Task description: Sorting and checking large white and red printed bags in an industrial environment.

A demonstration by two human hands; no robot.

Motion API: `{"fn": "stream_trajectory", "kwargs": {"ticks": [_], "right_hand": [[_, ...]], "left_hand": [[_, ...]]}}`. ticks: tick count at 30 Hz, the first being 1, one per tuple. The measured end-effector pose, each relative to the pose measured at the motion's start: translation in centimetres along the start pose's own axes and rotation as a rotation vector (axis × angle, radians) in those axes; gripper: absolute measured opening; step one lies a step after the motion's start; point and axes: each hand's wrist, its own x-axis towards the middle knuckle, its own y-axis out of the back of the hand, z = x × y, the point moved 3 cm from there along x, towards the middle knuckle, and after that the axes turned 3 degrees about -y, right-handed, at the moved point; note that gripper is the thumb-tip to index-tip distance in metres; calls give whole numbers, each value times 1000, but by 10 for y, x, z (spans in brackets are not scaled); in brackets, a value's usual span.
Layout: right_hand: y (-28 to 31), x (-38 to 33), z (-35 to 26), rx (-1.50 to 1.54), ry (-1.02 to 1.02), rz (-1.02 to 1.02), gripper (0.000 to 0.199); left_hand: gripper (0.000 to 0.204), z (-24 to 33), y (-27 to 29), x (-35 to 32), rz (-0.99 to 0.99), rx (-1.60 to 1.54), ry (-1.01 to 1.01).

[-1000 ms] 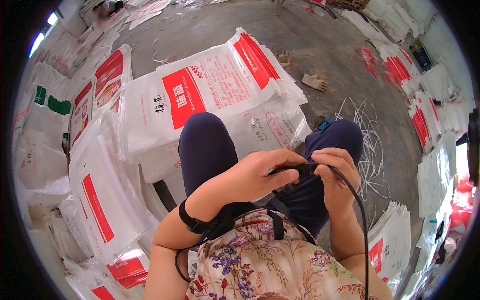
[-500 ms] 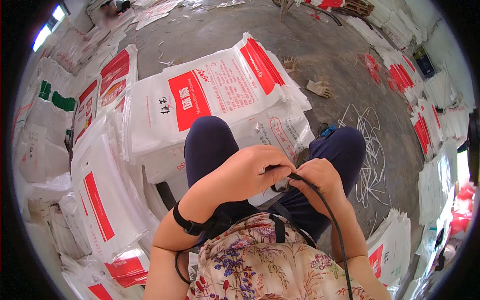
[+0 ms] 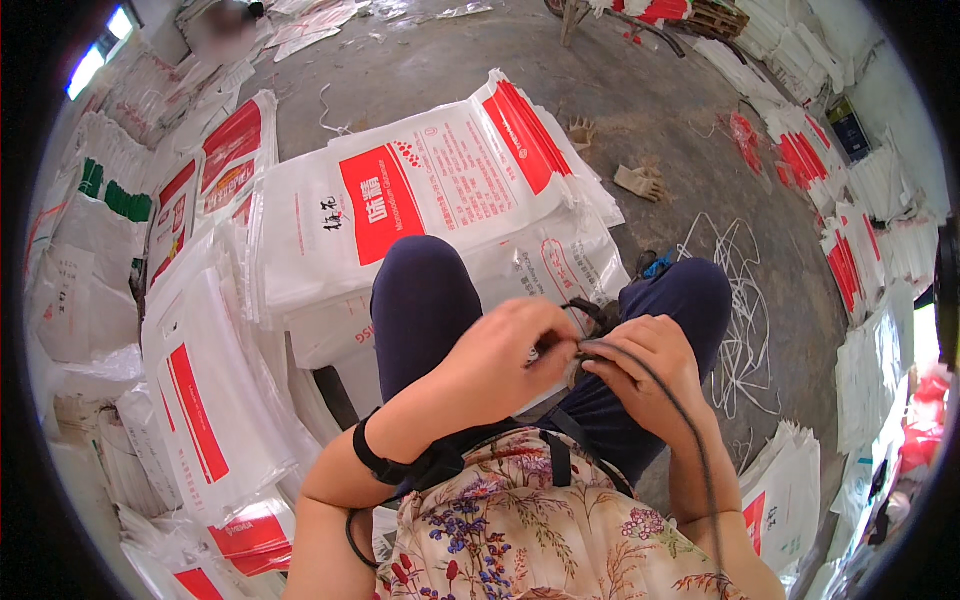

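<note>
Between my knees, both hands meet at a thin black cable. My left hand is closed, thumb and fingers pinching at the cable's end beside the right fingertips; what exactly lies in the pinch is partly hidden. My right hand is closed round the cable, which runs back over the right wrist and forearm to the lower edge. Just beyond the fingers shows a small dark piece, too unclear to name. A black band sits on my left wrist.
A stack of white and red printed woven sacks lies before my knees, with another stack to the left. Gloves and tangled white string lie on the concrete floor. More sacks line the right wall. A blurred person is far left.
My left hand has shifted slightly, its fingers now more curled beside the right fingertips. The small dark piece now shows beyond the hands. The cable still runs over my right forearm.
</note>
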Motion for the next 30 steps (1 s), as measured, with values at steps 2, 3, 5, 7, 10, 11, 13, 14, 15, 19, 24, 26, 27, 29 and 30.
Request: {"fn": "stream_trajectory", "kwargs": {"ticks": [2,3,5,7,10,11,13,14,15,19,24,26,27,29,30], "right_hand": [[-1,-2,-5,84,-56,-9,24],[-2,-2,-10,86,-54,-8,24],[-6,-1,-22,259,15,-66,26],[-19,-5,-32,313,143,-153,27],[-51,-5,-36,314,173,-252,22],[-64,-3,-33,329,126,-291,22],[-69,3,-27,343,78,-325,22],[-69,12,-20,427,-54,-356,22],[-66,23,-12,502,-195,-380,22],[-59,47,15,812,-756,-477,22],[-51,43,44,149,-227,116,33],[-43,40,31,217,-237,49,35],[-37,38,21,279,-250,-9,38],[-23,32,2,375,-312,-35,47],[-16,30,-4,479,-415,47,52]], "left_hand": [[14,3,3,2,163,-3,-12],[14,4,8,1,326,-5,-24],[11,5,11,3,375,49,-96],[10,1,14,4,531,-180,-40],[8,15,2,15,582,-564,-186],[9,21,-1,18,573,-745,-244],[11,35,-10,16,491,-836,-252],[12,39,-17,13,443,-1040,-197],[13,44,-24,13,379,-1248,-140],[15,37,-15,2,313,-1340,-56],[17,25,19,0,494,-945,-102],[18,22,22,7,486,-759,-168],[19,22,22,10,466,-575,-236],[20,15,16,16,427,-572,-189],[18,5,11,23,341,-521,-156]]}}
